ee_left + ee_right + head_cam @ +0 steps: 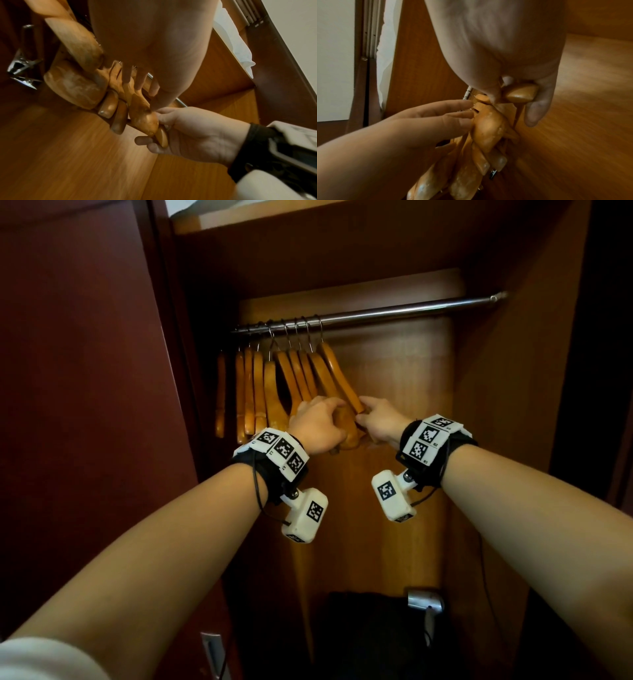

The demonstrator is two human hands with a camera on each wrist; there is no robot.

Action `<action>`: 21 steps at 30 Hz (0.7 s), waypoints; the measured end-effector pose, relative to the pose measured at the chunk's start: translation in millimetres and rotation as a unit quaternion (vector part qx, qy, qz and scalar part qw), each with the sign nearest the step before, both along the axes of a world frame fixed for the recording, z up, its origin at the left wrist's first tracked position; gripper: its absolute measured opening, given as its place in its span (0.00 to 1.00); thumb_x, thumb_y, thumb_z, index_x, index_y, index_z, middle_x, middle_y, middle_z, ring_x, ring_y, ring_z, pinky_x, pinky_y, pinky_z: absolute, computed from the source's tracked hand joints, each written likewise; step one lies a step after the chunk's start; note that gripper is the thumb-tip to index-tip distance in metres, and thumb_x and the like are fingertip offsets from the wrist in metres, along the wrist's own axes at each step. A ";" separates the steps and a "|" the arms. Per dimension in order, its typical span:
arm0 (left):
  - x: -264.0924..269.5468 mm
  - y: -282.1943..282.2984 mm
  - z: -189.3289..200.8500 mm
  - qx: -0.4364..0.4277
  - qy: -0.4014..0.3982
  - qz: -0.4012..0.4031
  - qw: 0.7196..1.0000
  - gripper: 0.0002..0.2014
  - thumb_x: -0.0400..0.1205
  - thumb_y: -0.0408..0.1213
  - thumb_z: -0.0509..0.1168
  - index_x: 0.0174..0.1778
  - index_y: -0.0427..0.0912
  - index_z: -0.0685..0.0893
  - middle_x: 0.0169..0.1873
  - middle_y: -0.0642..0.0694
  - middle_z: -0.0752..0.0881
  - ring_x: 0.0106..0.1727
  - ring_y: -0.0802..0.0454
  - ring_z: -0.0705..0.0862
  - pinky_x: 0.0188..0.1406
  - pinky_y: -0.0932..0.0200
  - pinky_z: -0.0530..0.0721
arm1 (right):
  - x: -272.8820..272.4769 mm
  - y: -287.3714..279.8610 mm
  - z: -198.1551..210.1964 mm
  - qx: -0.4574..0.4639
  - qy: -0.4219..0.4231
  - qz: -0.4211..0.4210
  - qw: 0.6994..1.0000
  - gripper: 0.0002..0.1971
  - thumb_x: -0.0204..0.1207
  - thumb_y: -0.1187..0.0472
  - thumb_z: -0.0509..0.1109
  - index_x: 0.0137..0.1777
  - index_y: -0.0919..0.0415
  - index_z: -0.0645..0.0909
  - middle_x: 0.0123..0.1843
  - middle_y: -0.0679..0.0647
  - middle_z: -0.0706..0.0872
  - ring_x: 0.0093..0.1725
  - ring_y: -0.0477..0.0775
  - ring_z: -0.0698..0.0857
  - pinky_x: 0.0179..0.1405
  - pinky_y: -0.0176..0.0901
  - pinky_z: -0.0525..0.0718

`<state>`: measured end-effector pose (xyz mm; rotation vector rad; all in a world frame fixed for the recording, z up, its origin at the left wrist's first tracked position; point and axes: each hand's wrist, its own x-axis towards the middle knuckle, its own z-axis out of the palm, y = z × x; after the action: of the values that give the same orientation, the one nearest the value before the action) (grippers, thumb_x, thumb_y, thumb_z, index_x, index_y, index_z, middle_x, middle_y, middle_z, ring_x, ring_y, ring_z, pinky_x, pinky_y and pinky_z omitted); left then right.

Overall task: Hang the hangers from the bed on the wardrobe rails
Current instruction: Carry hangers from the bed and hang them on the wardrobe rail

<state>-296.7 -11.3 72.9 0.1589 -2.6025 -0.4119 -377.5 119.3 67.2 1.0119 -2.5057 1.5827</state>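
Several wooden hangers (260,392) hang bunched at the left end of the metal wardrobe rail (394,311). My left hand (329,414) rests against the lower ends of the right-hand ones, fingers fairly straight on the wood (462,116). My right hand (364,412) is just beside it and pinches the lower end of the rightmost hanger (337,374) between thumb and fingers. In the right wrist view that hanger end (520,94) sits in the pinch. The left wrist view shows the same end (162,136) in the right hand (197,134). The bed is out of sight.
The rail's right half (445,304) is bare. An open dark red wardrobe door (85,405) stands at the left, and a shelf (308,220) spans above. On the wardrobe floor lie a black bag (370,631) and a silver object (424,601). Metal clips (22,67) hang by the leftmost hangers.
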 end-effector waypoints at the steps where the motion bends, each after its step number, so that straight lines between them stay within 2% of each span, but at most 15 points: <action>1: 2.2 -0.4 0.3 -0.019 0.017 0.010 1.000 0.35 0.74 0.42 0.72 0.79 0.54 0.72 0.77 0.46 0.72 0.78 0.41 0.67 0.75 0.37 0.71 | -1.7 -1.0 -0.5 -0.003 -0.005 -0.003 1.000 0.14 0.88 0.65 0.58 0.70 0.53 0.76 0.46 0.55 0.86 0.38 0.61 0.89 0.29 0.50 0.88; 4: 8.7 -3.4 2.1 -0.065 0.064 0.052 0.994 0.27 0.77 0.48 0.70 0.74 0.56 0.76 0.76 0.49 0.73 0.79 0.42 0.65 0.81 0.30 0.57 | -8.4 -0.9 -1.9 -0.002 -0.028 0.001 1.000 0.19 0.88 0.67 0.57 0.77 0.55 0.72 0.57 0.61 0.85 0.42 0.67 0.88 0.30 0.48 0.86; 7: 10.8 -9.4 2.4 -0.068 0.050 0.091 0.992 0.25 0.77 0.54 0.68 0.72 0.60 0.77 0.77 0.52 0.71 0.81 0.41 0.61 0.78 0.21 0.46 | -13.0 0.4 -2.6 -0.006 -0.038 0.014 0.999 0.22 0.88 0.68 0.57 0.80 0.56 0.69 0.61 0.63 0.85 0.40 0.64 0.87 0.25 0.42 0.84; 11: 9.3 -11.4 -0.9 -0.103 0.041 0.118 0.987 0.30 0.74 0.58 0.70 0.73 0.61 0.76 0.77 0.53 0.71 0.81 0.40 0.61 0.75 0.16 0.43 | -17.2 0.0 0.3 -0.007 -0.048 0.022 0.999 0.24 0.88 0.68 0.59 0.82 0.56 0.67 0.56 0.61 0.85 0.32 0.56 0.84 0.19 0.38 0.82; 14: 8.9 -14.2 -0.2 -0.107 0.060 0.133 0.984 0.28 0.73 0.56 0.71 0.71 0.61 0.78 0.75 0.54 0.73 0.80 0.42 0.64 0.73 0.14 0.44 | -19.2 -2.8 3.2 -0.003 -0.055 0.033 0.998 0.25 0.88 0.68 0.59 0.84 0.56 0.65 0.56 0.61 0.85 0.33 0.56 0.84 0.20 0.39 0.83; 17: 11.9 -19.7 2.0 -0.108 0.053 0.144 0.982 0.27 0.74 0.54 0.70 0.71 0.60 0.78 0.75 0.54 0.74 0.79 0.43 0.65 0.74 0.15 0.44 | -18.7 -7.6 4.6 -0.003 -0.065 0.042 0.997 0.26 0.88 0.67 0.59 0.84 0.55 0.64 0.58 0.62 0.84 0.34 0.55 0.84 0.21 0.38 0.84; 21: 15.4 -24.6 1.0 -0.110 0.031 0.151 0.982 0.26 0.76 0.53 0.69 0.71 0.59 0.78 0.75 0.54 0.74 0.79 0.43 0.66 0.74 0.15 0.44 | -18.3 -9.7 2.8 -0.010 -0.081 0.042 0.996 0.29 0.88 0.67 0.59 0.87 0.53 0.57 0.69 0.64 0.80 0.34 0.54 0.85 0.19 0.37 0.84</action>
<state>-281.3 -35.9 73.8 0.4489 -2.4857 -0.0217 -395.8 109.6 70.0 1.0401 -2.5751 1.7781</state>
